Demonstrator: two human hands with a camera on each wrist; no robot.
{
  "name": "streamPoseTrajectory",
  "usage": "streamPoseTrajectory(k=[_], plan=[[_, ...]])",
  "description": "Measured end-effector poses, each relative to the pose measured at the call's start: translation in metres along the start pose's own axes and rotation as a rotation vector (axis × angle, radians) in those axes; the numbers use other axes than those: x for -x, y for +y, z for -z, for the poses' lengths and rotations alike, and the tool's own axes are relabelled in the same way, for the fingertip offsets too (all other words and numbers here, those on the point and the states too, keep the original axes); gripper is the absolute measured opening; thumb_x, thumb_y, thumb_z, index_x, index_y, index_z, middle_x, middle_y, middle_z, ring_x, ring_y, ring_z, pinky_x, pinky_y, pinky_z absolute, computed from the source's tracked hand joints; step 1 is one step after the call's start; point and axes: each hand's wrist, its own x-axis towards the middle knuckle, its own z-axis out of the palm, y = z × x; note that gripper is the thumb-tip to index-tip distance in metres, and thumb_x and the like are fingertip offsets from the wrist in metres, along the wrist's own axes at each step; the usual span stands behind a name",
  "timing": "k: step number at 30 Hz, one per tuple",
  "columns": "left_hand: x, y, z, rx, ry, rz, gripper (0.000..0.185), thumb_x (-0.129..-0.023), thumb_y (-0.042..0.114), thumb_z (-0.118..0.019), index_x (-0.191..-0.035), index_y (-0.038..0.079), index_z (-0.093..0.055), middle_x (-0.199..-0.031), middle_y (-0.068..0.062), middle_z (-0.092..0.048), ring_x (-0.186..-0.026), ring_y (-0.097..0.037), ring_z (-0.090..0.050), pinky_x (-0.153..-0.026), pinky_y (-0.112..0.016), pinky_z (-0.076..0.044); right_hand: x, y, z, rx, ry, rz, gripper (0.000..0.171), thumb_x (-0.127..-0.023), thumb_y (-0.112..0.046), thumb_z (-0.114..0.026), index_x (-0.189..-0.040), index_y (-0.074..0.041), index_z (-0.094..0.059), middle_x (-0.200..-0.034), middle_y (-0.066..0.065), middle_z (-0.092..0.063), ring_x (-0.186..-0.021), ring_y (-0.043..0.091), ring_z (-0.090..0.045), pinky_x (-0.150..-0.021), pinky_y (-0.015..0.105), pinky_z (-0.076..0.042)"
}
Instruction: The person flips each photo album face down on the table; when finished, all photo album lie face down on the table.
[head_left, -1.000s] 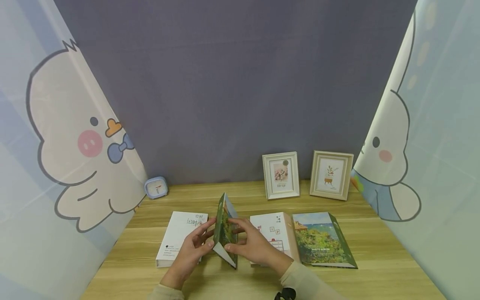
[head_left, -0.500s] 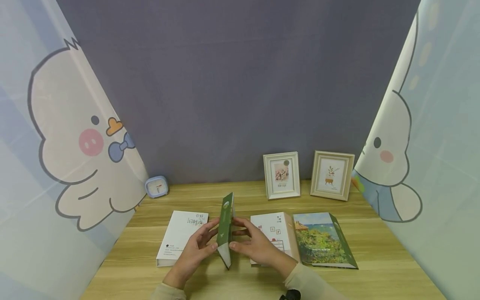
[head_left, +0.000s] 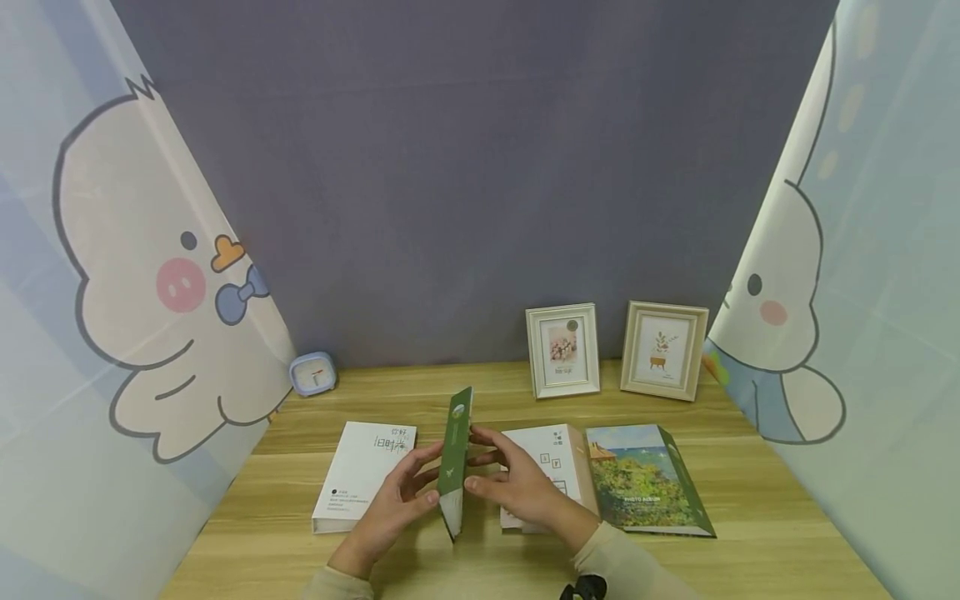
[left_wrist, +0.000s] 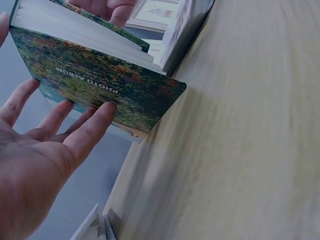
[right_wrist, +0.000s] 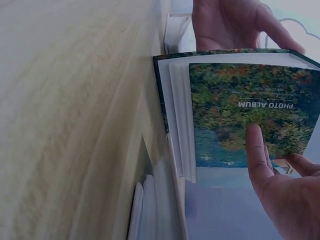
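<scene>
Straight fingertips (left_wrist: pixel 102 109) of the left hand (head_left: pixel 393 504) press one cover of the green photo album (head_left: pixel 454 457), and the right hand (head_left: pixel 517 492) lays flat, uncurled fingers against the opposite cover; neither hand curls round it. Between the two palms the album stands upright on the wooden table (head_left: pixel 750 517), spine up, covers nearly closed. Standing it seems done; letting go remains. Outside the left hand lies a white album (head_left: pixel 360 471); beyond the right lie a white-and-tan album (head_left: pixel 551 462) and another landscape album (head_left: pixel 645 479).
</scene>
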Motion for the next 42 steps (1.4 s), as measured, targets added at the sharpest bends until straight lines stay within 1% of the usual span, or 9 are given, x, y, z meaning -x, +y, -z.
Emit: streamPoseTrajectory(k=[4,7,10,15,23,28,35,38,42], plan=[[0.001,-0.001,-0.001,0.007,0.008,0.007,0.052,-0.103,0.004,-0.063,-0.151,0.000,-0.042,-0.163,-0.028,-0.033,-0.142,-0.054,-0.039,-0.109,-0.040,-0.049,0.001,-0.002,0.003,-0.023,-0.005,-0.015,0.075,-0.101,-0.025,-0.073,-0.164,-0.020,-0.033,-0.162,0.015,-0.037,-0.126,0.041,-0.060,-0.086,0.038,-0.062],[0.001,-0.002,-0.001,0.005,0.006,0.004,0.047,-0.103,0.004,-0.064,-0.146,-0.002,-0.045,-0.163,-0.029,-0.033,-0.141,-0.055,-0.040,-0.108,-0.041,-0.050,0.003,-0.004,0.004,-0.031,-0.008,-0.022,0.075,-0.101,-0.023,-0.073,-0.164,-0.022,-0.032,-0.163,0.014,-0.036,-0.121,0.042,-0.063,-0.083,0.048,-0.062],[0.001,-0.003,0.000,-0.003,-0.011,-0.007,0.049,-0.103,0.003,-0.064,-0.148,-0.002,-0.045,-0.163,-0.028,-0.033,-0.141,-0.057,-0.040,-0.108,-0.041,-0.050,0.005,-0.005,0.006,-0.029,-0.004,-0.017,0.076,-0.101,-0.023,-0.073,-0.164,-0.021,-0.032,-0.162,0.015,-0.037,-0.119,0.042,-0.064,-0.083,0.052,-0.062],[0.000,-0.005,-0.001,-0.025,-0.039,-0.014,0.057,-0.103,0.002,-0.064,-0.155,0.002,-0.042,-0.164,-0.023,-0.036,-0.143,-0.054,-0.038,-0.111,-0.037,-0.048,0.010,-0.001,0.009,-0.037,0.004,-0.013,0.077,-0.100,-0.022,-0.073,-0.165,-0.018,-0.031,-0.161,0.017,-0.037,-0.123,0.035,-0.062,-0.084,0.039,-0.062],[-0.002,-0.007,-0.003,-0.067,-0.061,-0.025,0.061,-0.102,0.000,-0.065,-0.158,0.004,-0.043,-0.164,-0.018,-0.038,-0.147,-0.041,-0.041,-0.115,-0.048,-0.044,0.018,0.001,0.013,-0.047,0.008,0.025,0.081,-0.100,-0.016,-0.073,-0.166,-0.013,-0.025,-0.156,0.022,-0.039,-0.126,0.033,-0.059,-0.094,0.038,-0.060],[-0.002,-0.008,-0.003,-0.110,-0.042,-0.003,0.058,-0.099,0.000,-0.070,-0.153,0.007,-0.050,-0.163,-0.015,-0.041,-0.147,-0.036,-0.042,-0.116,-0.055,-0.040,0.021,0.002,0.018,-0.024,-0.003,-0.001,0.085,-0.099,-0.015,-0.075,-0.167,-0.012,-0.024,-0.156,0.022,-0.040,-0.119,0.032,-0.062,-0.080,0.037,-0.063],[-0.001,-0.008,-0.003,-0.183,-0.038,0.022,0.060,-0.096,0.004,-0.075,-0.151,0.009,-0.053,-0.166,-0.012,-0.038,-0.150,-0.022,-0.038,-0.119,-0.056,-0.035,0.024,0.005,0.025,-0.035,-0.023,-0.061,0.087,-0.098,-0.013,-0.076,-0.167,-0.008,-0.023,-0.158,0.023,-0.039,-0.110,0.042,-0.065,-0.076,0.056,-0.062],[-0.001,-0.007,-0.003,-0.203,-0.033,0.042,0.060,-0.095,0.005,-0.077,-0.151,0.010,-0.055,-0.165,-0.012,-0.038,-0.151,-0.016,-0.036,-0.119,-0.055,-0.035,0.025,0.007,0.026,-0.033,-0.034,-0.081,0.091,-0.096,-0.012,-0.078,-0.167,-0.006,-0.020,-0.159,0.023,-0.038,-0.108,0.043,-0.065,-0.076,0.050,-0.063],[-0.001,-0.007,-0.004,-0.234,-0.025,0.044,0.058,-0.094,0.008,-0.079,-0.148,0.010,-0.057,-0.164,-0.015,-0.039,-0.152,-0.030,-0.034,-0.118,-0.056,-0.037,0.025,0.009,0.027,-0.026,-0.047,-0.085,0.095,-0.094,-0.009,-0.080,-0.167,-0.004,-0.018,-0.159,0.023,-0.038,-0.111,0.040,-0.065,-0.075,0.035,-0.062]])
